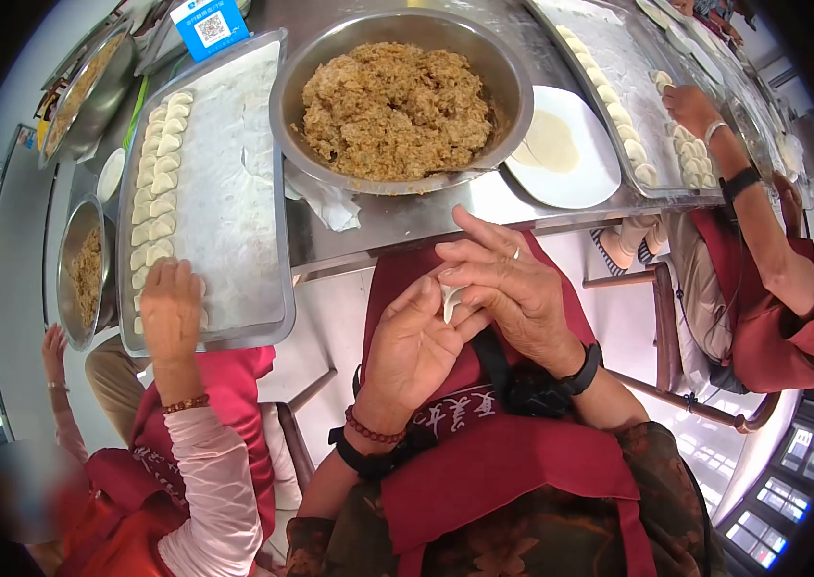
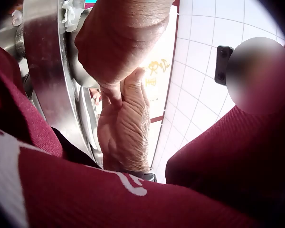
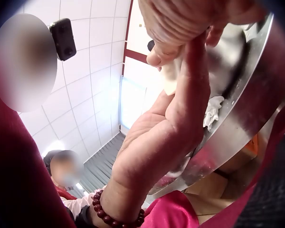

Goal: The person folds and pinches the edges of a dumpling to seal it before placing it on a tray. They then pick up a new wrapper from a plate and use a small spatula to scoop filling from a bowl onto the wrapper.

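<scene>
In front of the apron, my two hands meet at a small white dumpling (image 1: 450, 300). My left hand (image 1: 416, 341) holds it between thumb and fingers, palm turned up. From the other side, my right hand (image 1: 522, 293) pinches its edge, a ring on one finger. A pale piece of the dumpling (image 3: 171, 78) shows between the hands in the right wrist view; fingers cover the rest. In the left wrist view the left hand (image 2: 126, 38) hides the dumpling, with the right hand (image 2: 128, 126) below.
Ahead on the metal table stands a steel bowl (image 1: 284, 120) of minced filling, a spoon handle at its rim. Beside it lies a white plate (image 1: 599, 183) with a flat wrapper. Trays of dumplings (image 1: 224, 192) flank them; other people's hands (image 1: 173, 303) reach over these.
</scene>
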{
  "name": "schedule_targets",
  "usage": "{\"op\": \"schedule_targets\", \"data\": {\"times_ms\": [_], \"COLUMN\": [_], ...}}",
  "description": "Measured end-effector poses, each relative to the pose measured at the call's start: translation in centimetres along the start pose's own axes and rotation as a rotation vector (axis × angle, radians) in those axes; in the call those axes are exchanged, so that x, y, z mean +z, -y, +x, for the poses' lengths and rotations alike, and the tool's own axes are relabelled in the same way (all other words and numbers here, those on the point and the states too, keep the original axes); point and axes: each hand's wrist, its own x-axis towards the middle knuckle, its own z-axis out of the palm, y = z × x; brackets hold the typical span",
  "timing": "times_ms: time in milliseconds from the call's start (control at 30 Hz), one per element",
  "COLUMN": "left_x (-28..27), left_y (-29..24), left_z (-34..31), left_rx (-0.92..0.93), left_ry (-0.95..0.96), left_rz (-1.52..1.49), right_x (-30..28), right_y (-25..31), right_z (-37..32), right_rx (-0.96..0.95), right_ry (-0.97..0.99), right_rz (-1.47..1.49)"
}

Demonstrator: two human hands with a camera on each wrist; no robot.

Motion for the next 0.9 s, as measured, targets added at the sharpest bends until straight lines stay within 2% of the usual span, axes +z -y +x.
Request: {"op": "schedule_targets", "data": {"times_ms": [100,200,300,500,600,800,900], "left_x": [-0.5,-0.2,-0.4,-0.2,-0.4,-0.1,0.5], "left_y": [0.1,-0.2,-0.3,-0.1,-0.2,0.0,-0.1], "left_z": [0.0,0.1,0.2,0.2,0.2,0.1,0.1], "left_rx": [0.002,0.007,0.013,0.005,0.005,0.034,0.017], "left_ry": [0.002,-0.002,0.026,-0.032,0.009,0.011,-0.033], "left_rz": [-0.004,-0.022,-0.096,-0.132,-0.114,-0.022,-0.012], "right_x": [-0.1,0.3,0.3,-0.1,0.4,0.1,0.2], "right_y": [-0.2,1.1,1.1,0.2,1.0,0.4,0.4], "right_z": [-0.2,0.4,0.5,0.1,0.2,-0.1,-0.1], "right_rx": [-0.011,0.043,0.039,-0.034,0.082,0.112,0.124], "right_ry": [0.027,-0.09,-0.109,-0.029,-0.126,-0.026,-0.058], "right_rz": [-0.046,-0.06,-0.108,-0.157,0.048,0.115,0.124]}}
